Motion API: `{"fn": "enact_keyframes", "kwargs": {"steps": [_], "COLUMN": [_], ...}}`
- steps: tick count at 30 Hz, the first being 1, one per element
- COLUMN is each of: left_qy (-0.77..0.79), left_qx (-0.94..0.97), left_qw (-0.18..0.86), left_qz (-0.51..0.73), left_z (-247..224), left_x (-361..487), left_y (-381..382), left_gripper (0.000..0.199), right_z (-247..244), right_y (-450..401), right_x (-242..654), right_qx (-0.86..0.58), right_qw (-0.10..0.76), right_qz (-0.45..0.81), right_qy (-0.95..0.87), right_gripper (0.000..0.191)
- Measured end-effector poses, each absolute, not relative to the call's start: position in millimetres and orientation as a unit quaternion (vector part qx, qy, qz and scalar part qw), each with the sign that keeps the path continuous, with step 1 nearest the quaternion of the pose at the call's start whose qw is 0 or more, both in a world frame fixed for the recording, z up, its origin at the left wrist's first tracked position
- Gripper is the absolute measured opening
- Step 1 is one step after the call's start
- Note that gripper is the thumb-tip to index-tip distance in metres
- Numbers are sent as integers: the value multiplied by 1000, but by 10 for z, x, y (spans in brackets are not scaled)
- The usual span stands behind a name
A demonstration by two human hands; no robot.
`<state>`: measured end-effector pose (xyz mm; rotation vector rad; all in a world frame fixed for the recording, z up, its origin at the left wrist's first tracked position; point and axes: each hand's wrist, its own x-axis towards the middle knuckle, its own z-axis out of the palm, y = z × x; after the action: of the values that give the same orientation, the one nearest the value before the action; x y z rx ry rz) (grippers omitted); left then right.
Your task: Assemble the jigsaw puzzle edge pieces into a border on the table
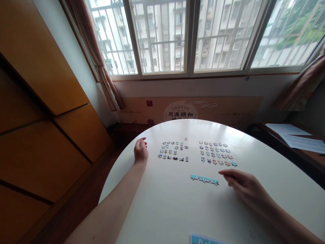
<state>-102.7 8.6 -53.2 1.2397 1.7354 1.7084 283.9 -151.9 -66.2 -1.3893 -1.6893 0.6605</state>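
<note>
Joining the strip seems underway; left hand at its ten o'clock, right hand at three — both grasps unclear; pieces need matching next.

On the table before you, two groups of puzzle pieces lie side by side: the left group and, with a gap between, the right group. Nearer to you than both lies a joined strip, mostly before the right group. Your left hand is at the left of the left group; your right hand is just beside the strip's right end. Behind the table stands a panel, under the window. The cabinet is on the left, papers on the right.
</note>
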Motion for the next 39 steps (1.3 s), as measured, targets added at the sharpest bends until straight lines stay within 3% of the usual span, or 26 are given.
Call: {"fn": "enact_keyframes", "kwargs": {"steps": [23,39], "left_qy": [677,690], "left_qx": [669,691], "left_qw": [69,47], "left_qz": [298,210], "left_z": [-531,-471], "left_x": [-900,-857], "left_y": [-18,-78], "left_gripper": [51,53], "right_z": [-655,-677], "right_y": [-1521,-1524], "right_x": [2827,2843], "right_qx": [-561,-569], "right_qw": [409,392], "right_qz": [259,271], "right_qy": [-671,-670], "right_gripper": [36,39]}}
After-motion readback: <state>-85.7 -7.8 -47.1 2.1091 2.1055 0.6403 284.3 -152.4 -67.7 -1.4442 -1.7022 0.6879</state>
